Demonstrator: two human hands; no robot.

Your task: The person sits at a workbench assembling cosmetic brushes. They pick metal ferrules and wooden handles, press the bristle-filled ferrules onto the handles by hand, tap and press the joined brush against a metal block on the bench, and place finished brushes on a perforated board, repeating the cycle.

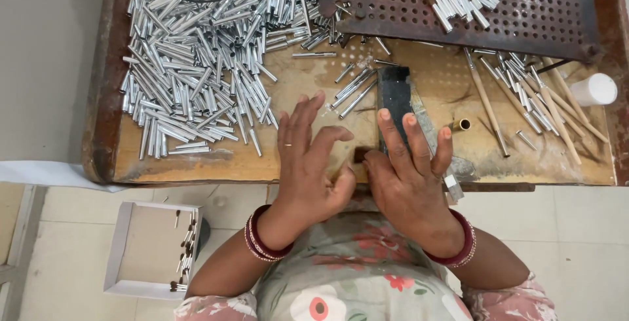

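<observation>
My left hand hovers over the wooden tray near its front edge, fingers spread, a ring on one finger. My right hand lies beside it, fingers resting on a dark metal block. Between the two thumbs shows a small dark brown tuft, pinched at the fingertips; which hand holds it I cannot tell. A big heap of silver metal tubes fills the tray's left half. A few loose tubes lie just beyond my left fingertips.
A rusty perforated metal plate with more tubes sits at the back right. Wooden-handled brushes, a brass ferrule and a white cylinder lie at the right. A white cardboard box with small finished pieces stands on the floor at lower left.
</observation>
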